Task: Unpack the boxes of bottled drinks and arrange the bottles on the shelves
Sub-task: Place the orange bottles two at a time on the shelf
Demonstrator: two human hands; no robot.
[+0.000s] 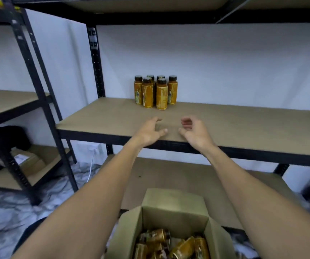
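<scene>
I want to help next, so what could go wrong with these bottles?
The six bottles stand close together on the shelf, so nudging one while adding more might topple its neighbours. The loose bottles in the box lie jumbled on their sides, so one grabbed carelessly could slip.

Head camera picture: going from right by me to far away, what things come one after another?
Open cardboard box of lying bottles → left hand and right hand, side by side over the shelf front → six standing bottles → white wall.
</scene>
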